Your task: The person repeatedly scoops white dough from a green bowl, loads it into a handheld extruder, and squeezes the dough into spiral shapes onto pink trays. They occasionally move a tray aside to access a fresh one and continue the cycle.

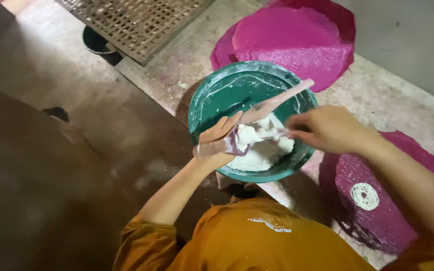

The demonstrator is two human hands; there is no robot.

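While I work over the green basin (pixel 212 108), my left hand (pixel 220 143) is closed around a small purple press (pixel 234 143) packed with white dough (pixel 262 150), and my right hand (pixel 322 129) pinches the pale spatula (pixel 277 100) that pushes dough into it. Both sit just above the basin's dough, wrists bent inward, forearms angled in from either side. If the spatula slips off the press, I think dough could drop past the rim onto the counter (pixel 393 95) or the pink woven mats (pixel 297 35).

Over a green bowl (pixel 212 105) of white dough (pixel 262 150), the left hand (pixel 219 143) grips a dough-filled press (pixel 237 140); the right hand (pixel 327 128) pinches a pale spatula (pixel 282 98).
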